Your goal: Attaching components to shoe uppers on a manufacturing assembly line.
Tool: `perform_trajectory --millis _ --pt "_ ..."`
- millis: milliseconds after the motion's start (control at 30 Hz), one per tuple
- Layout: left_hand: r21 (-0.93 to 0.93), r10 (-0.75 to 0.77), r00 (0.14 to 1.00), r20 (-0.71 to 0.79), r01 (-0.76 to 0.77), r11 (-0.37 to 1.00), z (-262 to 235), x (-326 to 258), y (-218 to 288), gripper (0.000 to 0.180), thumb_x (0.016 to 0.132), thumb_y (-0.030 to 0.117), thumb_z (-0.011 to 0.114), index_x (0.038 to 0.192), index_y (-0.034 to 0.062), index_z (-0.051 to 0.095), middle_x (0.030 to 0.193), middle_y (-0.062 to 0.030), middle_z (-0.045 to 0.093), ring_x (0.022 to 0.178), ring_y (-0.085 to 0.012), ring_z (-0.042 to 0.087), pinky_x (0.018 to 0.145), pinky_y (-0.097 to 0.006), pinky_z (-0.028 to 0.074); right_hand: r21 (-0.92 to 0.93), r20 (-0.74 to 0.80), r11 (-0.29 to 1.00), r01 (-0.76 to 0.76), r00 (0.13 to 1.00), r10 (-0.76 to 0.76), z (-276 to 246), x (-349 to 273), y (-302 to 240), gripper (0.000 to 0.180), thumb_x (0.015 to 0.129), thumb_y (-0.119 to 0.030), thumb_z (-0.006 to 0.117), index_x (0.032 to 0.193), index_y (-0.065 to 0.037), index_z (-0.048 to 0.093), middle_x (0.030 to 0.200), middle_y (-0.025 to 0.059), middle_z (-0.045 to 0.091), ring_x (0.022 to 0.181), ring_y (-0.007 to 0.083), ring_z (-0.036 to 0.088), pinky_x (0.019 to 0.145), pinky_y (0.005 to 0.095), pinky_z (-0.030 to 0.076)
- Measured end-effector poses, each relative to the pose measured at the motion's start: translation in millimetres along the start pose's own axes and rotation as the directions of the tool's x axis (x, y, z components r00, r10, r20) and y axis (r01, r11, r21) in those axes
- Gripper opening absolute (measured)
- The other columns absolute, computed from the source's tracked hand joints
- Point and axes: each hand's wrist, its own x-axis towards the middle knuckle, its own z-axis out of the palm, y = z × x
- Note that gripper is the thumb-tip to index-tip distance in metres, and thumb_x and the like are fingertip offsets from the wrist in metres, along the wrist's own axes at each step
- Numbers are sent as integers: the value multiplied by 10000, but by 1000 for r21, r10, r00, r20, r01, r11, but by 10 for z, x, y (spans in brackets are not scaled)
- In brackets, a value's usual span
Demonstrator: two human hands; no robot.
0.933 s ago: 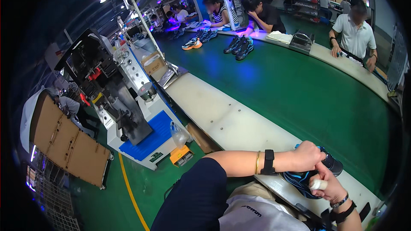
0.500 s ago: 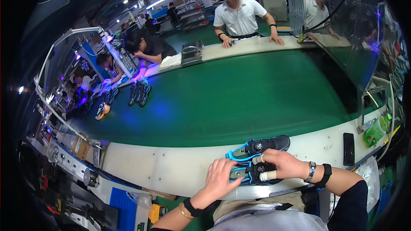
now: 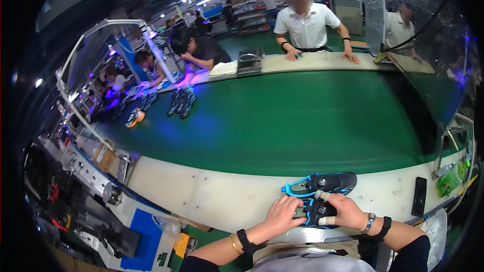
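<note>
Two black shoes with blue trim lie side by side on the white ledge in front of me, toes to the right. My left hand [image 3: 283, 215] is at the heel of the near shoe [image 3: 315, 210], thumb on the near side and fingers on the far side of its opening. Over the front part of the same shoe, my right hand [image 3: 349, 212] grips with thumb and forefinger, both wrapped in whitish tape. The far shoe [image 3: 335, 182] lies just beyond the hands, with a round dial on its top. My hands partly hide the near shoe.
A green conveyor belt [image 3: 282, 126] runs beyond the ledge [image 3: 222, 196]. More shoes [image 3: 181, 103] sit on its far left. Right of me lie a black phone [image 3: 419, 196] and a green bottle [image 3: 450, 180]. A person in a white shirt [image 3: 307, 26] stands across the belt.
The view has swung left, so everything sits further right in the picture. My left hand's fingers have drawn closer together around the near shoe's heel. My right hand stays on that shoe.
</note>
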Motion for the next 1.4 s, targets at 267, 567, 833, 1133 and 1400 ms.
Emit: perform_trajectory --millis 267,567,833,1133,1400 --pt "157 -31 998 53 23 987 -26 27 -23 451 676 382 792 1042 141 686 965 32 573 947 -182 526 807 -367 342 46 17 999 -17 1000 16 2 37 21 766 736 -309 798 1389 -122 446 1130 110 609 1043 336 579 896 405 489" --pt "235 -14 982 190 -32 971 55 104 6 746 524 369 872 1149 77 590 972 -52 512 929 -245 539 711 -385 410 -35 83 995 92 993 -88 42 134 61 734 698 -254 796 1349 -119 485 1036 79 644 1000 291 571 858 408 450" --pt "45 18 997 77 -22 999 80 70 -94 650 581 436 863 1001 33 573 905 -97 532 871 -293 565 703 -407 455 -206 99 962 180 982 -162 128 214 -92 673 678 -173 755 1288 -72 488 932 78 643 957 271 558 782 403 422" --pt "-23 123 992 2 -123 992 85 88 -103 506 653 278 831 1019 23 592 922 -118 578 877 -316 586 738 -410 499 79 72 959 273 958 -278 38 173 160 644 774 -230 751 1344 -88 487 1128 143 616 953 342 584 833 427 510" --pt "-46 141 990 29 -139 989 82 86 -134 486 694 241 792 1052 6 564 1057 -136 527 953 -320 565 783 -417 497 136 -51 991 11 999 -4 235 98 76 363 804 -311 746 941 -32 556 842 100 524 775 291 570 681 386 482"
